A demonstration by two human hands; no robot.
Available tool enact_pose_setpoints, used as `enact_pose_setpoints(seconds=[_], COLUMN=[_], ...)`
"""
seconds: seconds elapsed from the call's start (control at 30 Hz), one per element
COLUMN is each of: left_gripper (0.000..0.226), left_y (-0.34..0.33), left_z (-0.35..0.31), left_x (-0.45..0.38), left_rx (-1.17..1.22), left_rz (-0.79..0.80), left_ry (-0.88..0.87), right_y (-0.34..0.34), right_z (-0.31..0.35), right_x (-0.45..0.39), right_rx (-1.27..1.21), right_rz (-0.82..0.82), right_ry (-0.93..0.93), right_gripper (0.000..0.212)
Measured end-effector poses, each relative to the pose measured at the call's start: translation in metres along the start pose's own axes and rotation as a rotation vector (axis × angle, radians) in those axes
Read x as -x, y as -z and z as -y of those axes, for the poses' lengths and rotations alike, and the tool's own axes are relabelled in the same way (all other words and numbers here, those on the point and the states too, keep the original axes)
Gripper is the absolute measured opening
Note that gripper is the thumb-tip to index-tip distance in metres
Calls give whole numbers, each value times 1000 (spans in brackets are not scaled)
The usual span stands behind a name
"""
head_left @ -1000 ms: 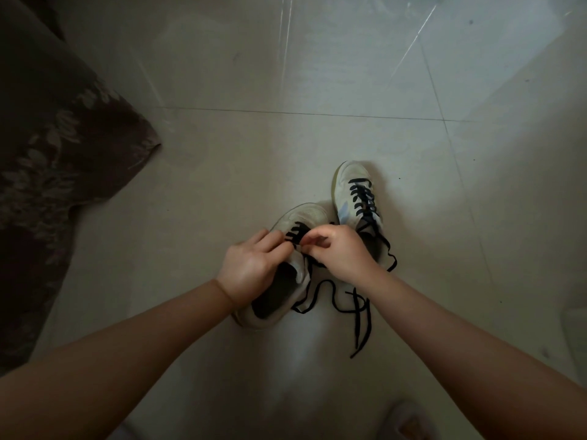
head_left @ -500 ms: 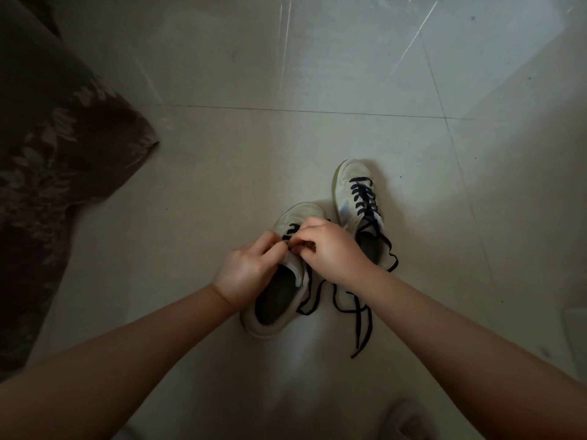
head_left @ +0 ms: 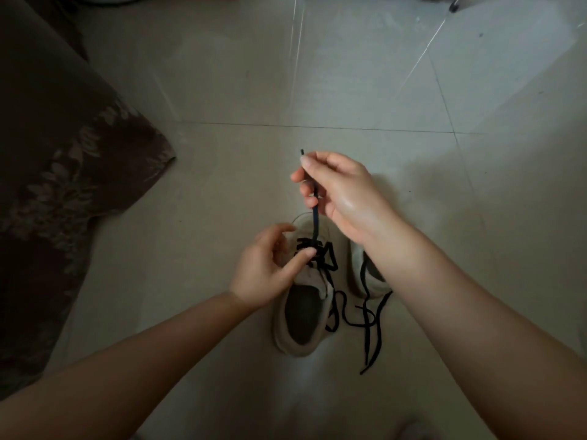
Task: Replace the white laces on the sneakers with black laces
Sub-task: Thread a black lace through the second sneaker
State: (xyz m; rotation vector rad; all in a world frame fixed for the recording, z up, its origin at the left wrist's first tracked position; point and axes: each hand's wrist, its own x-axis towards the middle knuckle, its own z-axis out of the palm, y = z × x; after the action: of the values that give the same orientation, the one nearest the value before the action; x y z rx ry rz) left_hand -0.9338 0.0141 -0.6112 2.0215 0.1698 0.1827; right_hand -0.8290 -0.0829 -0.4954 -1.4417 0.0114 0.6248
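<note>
Two pale sneakers stand side by side on the tiled floor. The near left sneaker [head_left: 298, 319] has a black lace [head_left: 315, 223] threaded through its lower eyelets. My right hand [head_left: 340, 195] pinches that lace near its tip and holds it taut, straight up from the shoe. My left hand [head_left: 270, 271] rests on the eyelet area, thumb pressing the crossed lace. The right sneaker [head_left: 365, 274] is mostly hidden behind my right forearm. Loose black lace ends [head_left: 370, 331] trail on the floor between and in front of the shoes.
A dark brown patterned fabric [head_left: 63, 173] covers the left side of the view. Pale floor tiles [head_left: 317, 90] stretch beyond the shoes. Something dark pokes in at the top right edge [head_left: 454, 4].
My right hand has risen away from the shoe, drawing the black lace up through an eyelet until taut. My left hand stayed at the eyelets. The camera has moved closer.
</note>
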Motion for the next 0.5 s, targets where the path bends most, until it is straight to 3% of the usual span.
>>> enact_pose_setpoints(seconds=[0.07,0.13,0.17,0.2,0.27,0.33,0.4,0.47,0.5], left_gripper=[10,20,25,28,34,36,35,35,35], left_y=[-7,-10,-7,-2,12,24,29,30,33], left_z=[-16,-20,-19,-15,-6,0,2,0,-1], left_x=[-13,-20,-23,-27,-32,-37,-41,-45,-46], left_rx=[24,40,95,164,269,345,464,672,666], left_rz=[75,46,18,-25,-129,-215,-237,-204,-186], left_ry=[-56,-26,60,163,333,460,565,672,672], right_y=[-8,-10,-7,-2,13,24,31,36,39], right_z=[-3,-4,-6,-9,-28,-56,-89,-109,-113], right_x=[0,-1,-2,-2,0,8,17,19,18], right_rx=[-199,-331,-249,-31,607,996,1085,1026,1012], right_rz=[-3,19,7,-20,-67,13,151,166,148], right_ry=[-125,-163,-138,-93,8,-36,-115,-93,-72], right_gripper=[14,10,7,18,56,86,97,94,93])
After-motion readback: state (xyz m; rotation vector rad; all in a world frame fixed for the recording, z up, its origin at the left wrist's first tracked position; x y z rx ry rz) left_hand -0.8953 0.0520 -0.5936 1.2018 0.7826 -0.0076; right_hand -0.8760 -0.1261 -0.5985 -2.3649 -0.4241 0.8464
